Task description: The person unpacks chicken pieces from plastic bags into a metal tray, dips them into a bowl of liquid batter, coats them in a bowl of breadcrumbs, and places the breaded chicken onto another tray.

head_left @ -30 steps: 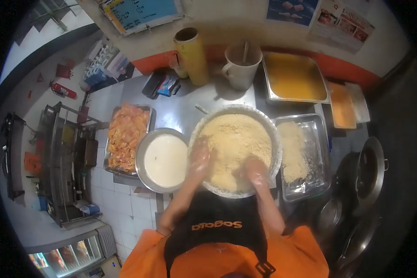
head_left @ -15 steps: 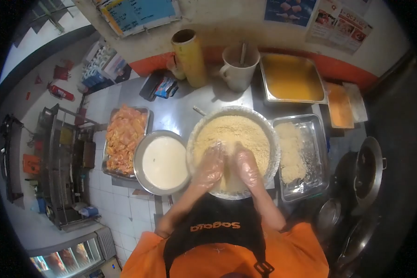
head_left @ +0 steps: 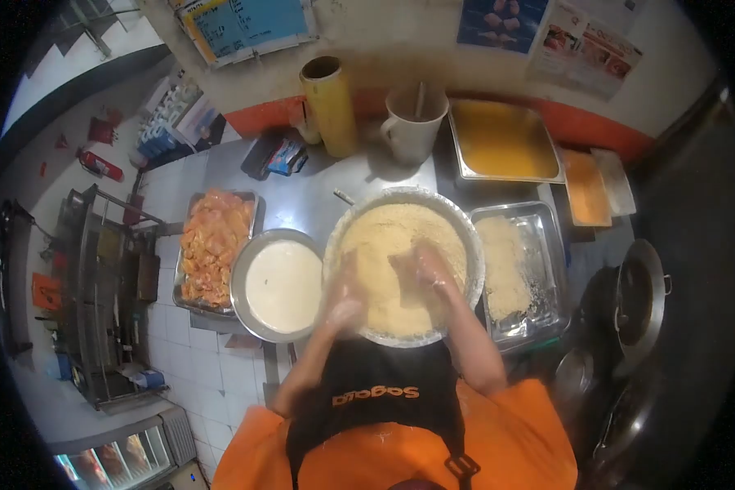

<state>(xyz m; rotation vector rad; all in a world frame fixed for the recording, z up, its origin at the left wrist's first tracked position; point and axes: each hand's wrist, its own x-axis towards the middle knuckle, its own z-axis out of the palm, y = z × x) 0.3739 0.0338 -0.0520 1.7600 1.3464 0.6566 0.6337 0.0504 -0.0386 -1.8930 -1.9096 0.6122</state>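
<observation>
A large round metal bowl [head_left: 475,245] holds pale yellow breading crumbs [head_left: 400,224]. Both of my hands wear clear plastic gloves and are inside it, somewhat smeared by motion. My left hand [head_left: 345,298] is at the bowl's left side, its fingers stretched out over the crumbs. Toward the right of the bowl, my right hand [head_left: 430,273] has its fingers apart, touching the crumbs. I see nothing gripped in either hand. Just left of the crumbs stands a metal bowl of white batter [head_left: 284,282]. Beyond it, a tray holds raw chicken pieces [head_left: 216,245].
On the right, a metal tray [head_left: 547,286] holds crumb-coated pieces [head_left: 505,269]. Behind stand a yellow wrap roll [head_left: 328,106], a white pitcher [head_left: 415,131] and a pan of orange-yellow liquid [head_left: 506,143]. A dark wok [head_left: 641,294] sits at far right.
My hands were close together in the middle of the crumbs. Now they are apart, the left one shifted left and the right one slightly raised in the bowl.
</observation>
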